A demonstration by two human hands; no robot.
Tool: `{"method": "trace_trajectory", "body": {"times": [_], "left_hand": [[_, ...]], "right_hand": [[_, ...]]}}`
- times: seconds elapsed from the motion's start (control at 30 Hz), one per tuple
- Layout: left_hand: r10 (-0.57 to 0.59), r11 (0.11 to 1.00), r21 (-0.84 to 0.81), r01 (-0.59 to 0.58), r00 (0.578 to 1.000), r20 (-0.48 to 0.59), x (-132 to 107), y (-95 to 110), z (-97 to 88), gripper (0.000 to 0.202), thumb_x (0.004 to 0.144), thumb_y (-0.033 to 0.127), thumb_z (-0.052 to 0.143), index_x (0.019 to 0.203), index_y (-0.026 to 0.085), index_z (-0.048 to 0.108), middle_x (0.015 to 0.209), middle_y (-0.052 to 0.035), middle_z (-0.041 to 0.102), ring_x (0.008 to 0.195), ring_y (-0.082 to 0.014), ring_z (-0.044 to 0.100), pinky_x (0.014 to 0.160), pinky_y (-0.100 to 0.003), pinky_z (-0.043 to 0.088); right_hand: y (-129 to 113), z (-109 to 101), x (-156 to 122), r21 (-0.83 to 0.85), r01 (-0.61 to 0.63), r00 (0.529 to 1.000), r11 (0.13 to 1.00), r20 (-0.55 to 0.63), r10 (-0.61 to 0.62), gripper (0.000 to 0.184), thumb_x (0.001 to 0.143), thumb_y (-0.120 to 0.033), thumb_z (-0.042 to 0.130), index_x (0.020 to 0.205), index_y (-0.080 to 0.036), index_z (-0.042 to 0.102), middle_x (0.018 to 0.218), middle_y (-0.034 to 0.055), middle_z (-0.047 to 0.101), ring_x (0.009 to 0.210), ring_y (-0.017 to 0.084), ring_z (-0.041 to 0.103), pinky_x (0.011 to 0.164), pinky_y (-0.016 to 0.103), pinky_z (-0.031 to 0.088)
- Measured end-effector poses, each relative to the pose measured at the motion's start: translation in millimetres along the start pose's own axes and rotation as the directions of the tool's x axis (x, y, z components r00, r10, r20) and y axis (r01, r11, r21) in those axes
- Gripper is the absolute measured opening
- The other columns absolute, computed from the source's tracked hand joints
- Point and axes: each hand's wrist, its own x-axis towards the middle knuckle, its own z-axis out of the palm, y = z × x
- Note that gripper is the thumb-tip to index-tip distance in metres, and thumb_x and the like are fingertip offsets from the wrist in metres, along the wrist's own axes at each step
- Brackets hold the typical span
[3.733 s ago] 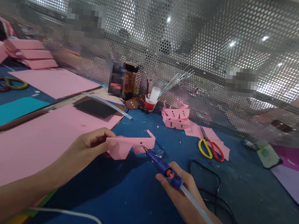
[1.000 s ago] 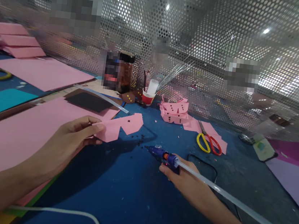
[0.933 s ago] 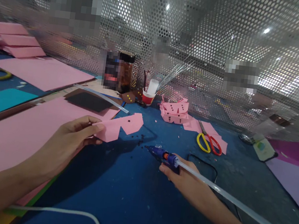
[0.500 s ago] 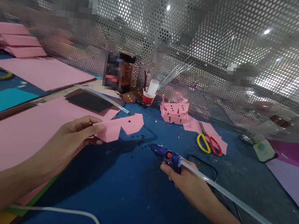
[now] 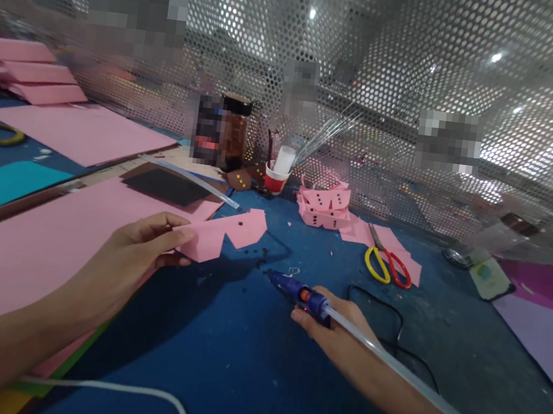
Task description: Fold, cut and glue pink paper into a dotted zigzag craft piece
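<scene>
Between the thumb and fingers of my left hand (image 5: 151, 245) is a notched pink paper cutout (image 5: 207, 235) with a small black square near its far end. My right hand (image 5: 333, 321) grips a blue hot glue gun (image 5: 300, 295), its tip pointing left toward the cutout but apart from it. A long clear glue stick (image 5: 388, 365) runs out of the gun's back, over my right forearm. Tiny black bits (image 5: 258, 255) lie on the blue table (image 5: 209, 346) below and beyond the cutout.
Folded pink pieces with black dots (image 5: 325, 203) stand beyond, near scissors (image 5: 388, 264) on pink scraps. A red and white cup (image 5: 276, 179) and a dark jar (image 5: 235, 131) stand by the perforated metal screen (image 5: 399, 67). Pink sheets (image 5: 50, 240) cover the left; purple sheets (image 5: 538, 333) lie right.
My right hand has shifted the glue gun slightly left. A thin clear loop on the table behind the gun's nozzle now shows. My left hand and the cutout have barely moved.
</scene>
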Motion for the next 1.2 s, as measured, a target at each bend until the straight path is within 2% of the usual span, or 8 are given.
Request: {"method": "trace_trajectory", "body": {"times": [0.67,0.87,1.0,1.2], "left_hand": [[0.018,1.000,0.003,-0.018,1.000,-0.013,3,-3,0.5,0.022,0.086,0.043,0.068,0.086,0.020,0.067,0.089,-0.0009,0.063,0.085,-0.0159,0.059,0.071,-0.024,0.053],[0.028,1.000,0.010,-0.028,1.000,-0.005,2,-5,-1.5,0.022,0.088,0.042,0.066,0.087,0.020,0.066,0.090,-0.0008,0.062,0.085,-0.0154,0.059,0.071,-0.024,0.052],[0.017,1.000,0.017,-0.017,1.000,-0.014,3,-4,-0.8,0.022,0.087,0.042,0.067,0.087,0.020,0.066,0.089,-0.0003,0.063,0.084,-0.0156,0.059,0.071,-0.024,0.052],[0.007,0.999,0.035,-0.006,1.000,-0.004,3,-4,1.1,0.025,0.086,0.046,0.067,0.087,0.021,0.066,0.089,0.0001,0.063,0.086,-0.0170,0.059,0.072,-0.026,0.052]], "right_hand": [[4,1,4,-0.068,-0.019,1.000,0.997,0.004,0.019,0.025,0.093,-0.043,0.059,0.078,-0.023,0.054,0.063,-0.0060,0.053,0.055,0.010,0.042,0.049,0.023,0.028],[6,2,3,0.020,-0.009,0.999,1.000,-0.044,0.010,0.025,0.092,-0.043,0.060,0.079,-0.022,0.056,0.065,-0.0052,0.052,0.058,0.011,0.042,0.052,0.023,0.031],[13,10,2,0.148,0.004,0.998,0.989,-0.055,0.004,0.025,0.091,-0.046,0.061,0.084,-0.022,0.060,0.067,-0.0039,0.052,0.058,0.011,0.043,0.051,0.023,0.032],[18,23,-3,0.289,0.054,0.982,0.956,-0.189,0.001,0.029,0.087,-0.051,0.065,0.091,-0.023,0.065,0.071,-0.0004,0.059,0.059,0.014,0.049,0.050,0.024,0.038]]}}
